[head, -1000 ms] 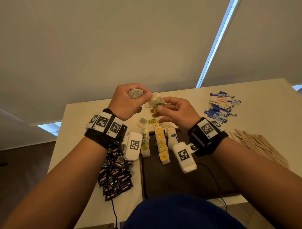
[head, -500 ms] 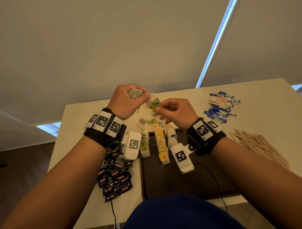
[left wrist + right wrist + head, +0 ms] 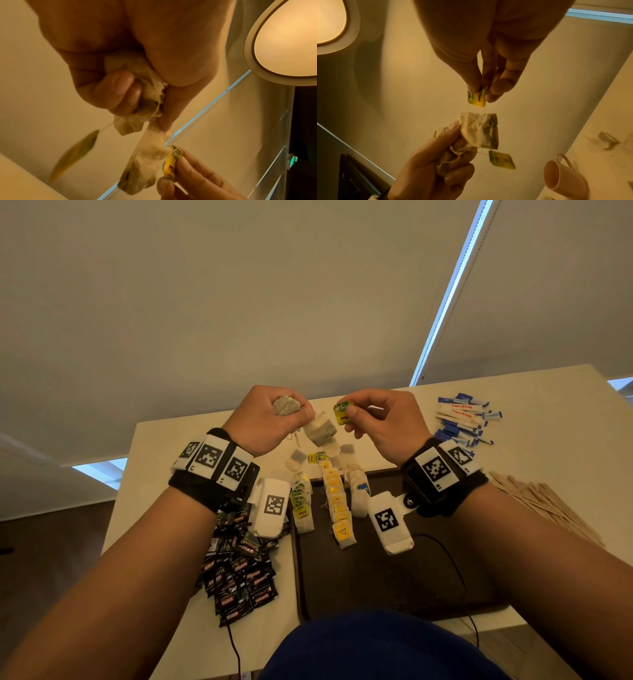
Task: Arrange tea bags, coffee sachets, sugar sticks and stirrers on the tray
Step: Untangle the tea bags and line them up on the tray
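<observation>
My left hand (image 3: 270, 419) is raised above the table and grips a bunch of tea bags (image 3: 286, 405); one tea bag (image 3: 320, 429) hangs from its thumb and fingers (image 3: 154, 155) (image 3: 481, 131). My right hand (image 3: 373, 416) pinches that bag's green and yellow paper tag (image 3: 342, 412) (image 3: 476, 98) (image 3: 171, 166) between thumb and forefinger, a short string apart from the bag. A second tag (image 3: 502, 159) dangles below the left hand. On the dark tray (image 3: 394, 577) lie three rows of tea bags (image 3: 337, 508).
Black coffee sachets (image 3: 239, 573) are heaped left of the tray. Blue and white sugar sticks (image 3: 462, 419) lie at the back right, wooden stirrers (image 3: 544, 505) at the right edge. Loose tea bags (image 3: 298, 458) lie behind the tray. A pink cup (image 3: 565, 177) shows in the right wrist view.
My right hand has let go of the tea bag's body, taken its tag and pulled it up and to the right. The left hand has stayed almost still.
</observation>
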